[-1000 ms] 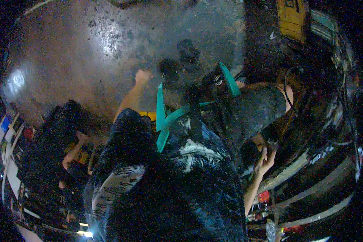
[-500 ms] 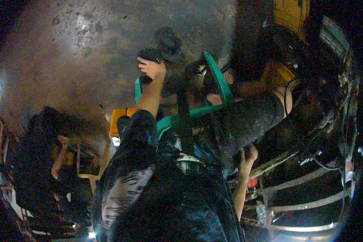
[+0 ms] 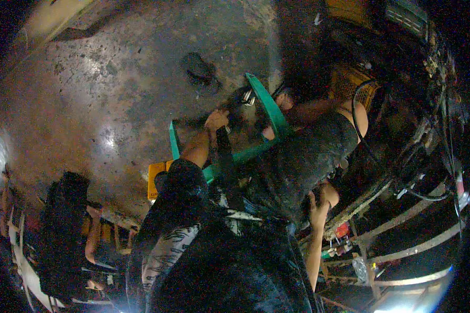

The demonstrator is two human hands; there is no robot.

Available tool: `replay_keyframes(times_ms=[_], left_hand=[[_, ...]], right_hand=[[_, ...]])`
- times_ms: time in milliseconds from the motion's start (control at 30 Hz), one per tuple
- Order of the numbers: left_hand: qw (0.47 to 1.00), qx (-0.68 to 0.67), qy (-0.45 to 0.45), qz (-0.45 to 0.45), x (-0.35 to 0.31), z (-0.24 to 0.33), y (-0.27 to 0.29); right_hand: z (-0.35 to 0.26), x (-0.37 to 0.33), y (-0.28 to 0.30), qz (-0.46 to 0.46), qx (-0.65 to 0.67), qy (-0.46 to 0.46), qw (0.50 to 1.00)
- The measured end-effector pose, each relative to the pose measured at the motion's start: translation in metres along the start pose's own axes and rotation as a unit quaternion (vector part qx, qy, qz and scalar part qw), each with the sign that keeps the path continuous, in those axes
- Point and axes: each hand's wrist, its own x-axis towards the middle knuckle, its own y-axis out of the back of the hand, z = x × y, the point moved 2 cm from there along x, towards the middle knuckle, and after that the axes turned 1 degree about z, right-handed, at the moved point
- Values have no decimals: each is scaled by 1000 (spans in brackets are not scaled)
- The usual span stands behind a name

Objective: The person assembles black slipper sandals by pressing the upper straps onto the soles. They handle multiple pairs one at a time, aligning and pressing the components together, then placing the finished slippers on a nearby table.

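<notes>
My left hand (image 3: pixel 216 120) reaches forward with its fingers curled at the upper end of a black bar (image 3: pixel 226 151). A green U-shaped metal frame (image 3: pixel 269 104) spreads around that spot, with one prong on each side. My right hand (image 3: pixel 317 202) is back by my right side, against a dark-clothed leg (image 3: pixel 303 167) with a bare knee (image 3: pixel 356 119); how its fingers lie is too dim to make out. Bare toes (image 3: pixel 284 100) show just right of the frame's right prong. A yellow box-like thing (image 3: pixel 155 180) stands left of my left forearm.
A dark shoe-like thing (image 3: pixel 197 68) lies on the stained floor (image 3: pixel 120 62) ahead. To the right are an orange crate (image 3: pixel 368 83), a black cable (image 3: pixel 356 112) and curved metal rails (image 3: pixel 402 254). Another person's arm (image 3: pixel 93 235) shows at the lower left, by dark clothing.
My left hand has drawn back toward me from a black object farther out and is now at the black bar. My right hand stays nearly in place. The view has shifted.
</notes>
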Motion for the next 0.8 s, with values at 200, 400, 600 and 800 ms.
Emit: replay_keyframes(times_ms=[200, 400, 600, 800], left_hand=[[991, -47, -52, 116, -41, -80, 61], [953, 102, 86, 273, -118, -96, 142], [982, 3, -54, 184, -23, -24, 38], [992, -62, 67, 93, 123, -5, -76]], right_hand=[[10, 8, -3, -52, 99, -60, 992], [10, 13, -12, -23, 43, -14, 999], [-3, 10, -11, -27, 36, -18, 999], [-4, -5, 2, -18, 79, -48, 996]])
